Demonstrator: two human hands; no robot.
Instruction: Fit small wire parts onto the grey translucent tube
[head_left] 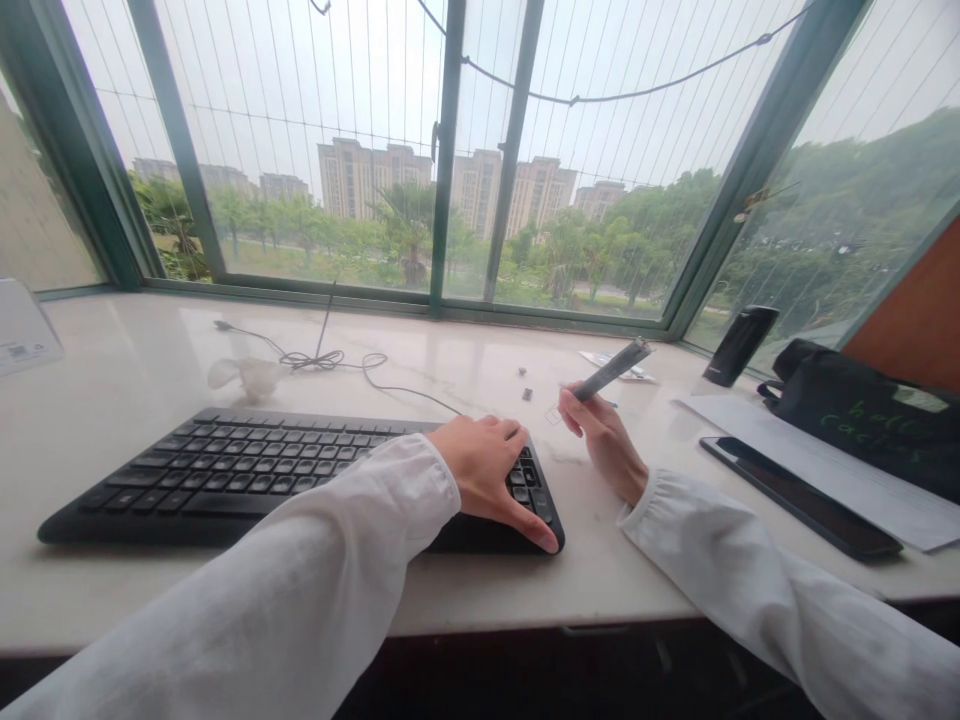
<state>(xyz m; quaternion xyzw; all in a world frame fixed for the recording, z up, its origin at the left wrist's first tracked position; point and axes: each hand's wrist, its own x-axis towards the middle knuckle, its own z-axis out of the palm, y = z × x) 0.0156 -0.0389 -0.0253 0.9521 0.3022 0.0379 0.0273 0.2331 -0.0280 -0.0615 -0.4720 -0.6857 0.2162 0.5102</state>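
A black keyboard (247, 527) lies on the white tabletop. Over its right end rests my left hand (487, 465), palm down, thumb stretched toward the near right corner and fingers reaching over the keys. The fingertips are partly hidden. My right hand (604, 440) is raised just beyond the keyboard's right side, closed around a dark grey stick-shaped tool (613, 370) that tilts up to the right. Its exact kind is not clear. Between the hands and the window lie a small dark piece (527, 394) and another tiny bit (522, 371).
A coiled cable (315, 358) and a crumpled translucent piece (246, 380) sit behind the keyboard. On the right are a phone (799, 497), white paper (832, 475), a black pouch (862, 410) and a black cylinder (741, 346). The window frame (337, 290) bounds the back.
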